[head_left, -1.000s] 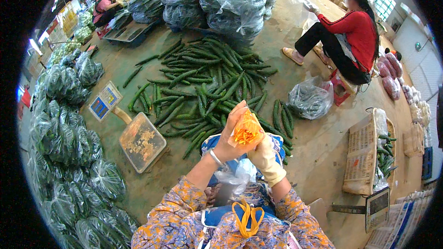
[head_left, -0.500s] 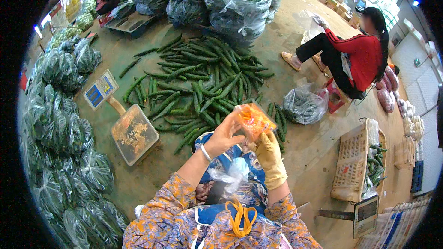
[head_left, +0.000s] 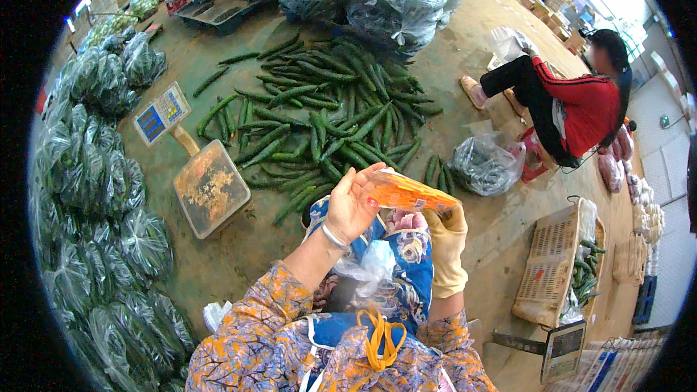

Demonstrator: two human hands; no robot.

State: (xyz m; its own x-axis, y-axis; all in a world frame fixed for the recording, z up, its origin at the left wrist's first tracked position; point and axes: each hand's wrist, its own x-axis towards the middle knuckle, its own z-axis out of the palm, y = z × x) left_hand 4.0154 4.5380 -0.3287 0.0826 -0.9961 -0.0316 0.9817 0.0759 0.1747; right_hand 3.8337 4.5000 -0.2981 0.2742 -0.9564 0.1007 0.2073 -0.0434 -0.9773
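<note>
A flat clear packet with orange contents [head_left: 410, 192] is held out over my lap, tilted so that its near edge faces me. My right hand [head_left: 447, 243], in a pale yellow rubber glove, grips its right end. At the packet's left end my bare left hand [head_left: 350, 207] has its palm turned up and fingers stretched out, seemingly touching the packet. Below them, crumpled clear plastic [head_left: 374, 261] lies on my blue flowered apron [head_left: 414, 247]. Just beyond my hands, a large heap of cucumbers [head_left: 341, 112] spreads over the floor.
A platform scale [head_left: 212, 189] stands left of the heap. Bagged cucumbers [head_left: 94, 167] line the left side; more bags [head_left: 396, 0] stand behind. To the right are a seated person in red [head_left: 573, 101], a clear bag [head_left: 486, 165], a crate [head_left: 548, 261] and another scale [head_left: 563, 352].
The packet has tipped from facing me to nearly edge-on. My left hand has opened, its fingers now extended. My right hand has moved to the packet's right end. The view has shifted slightly.
</note>
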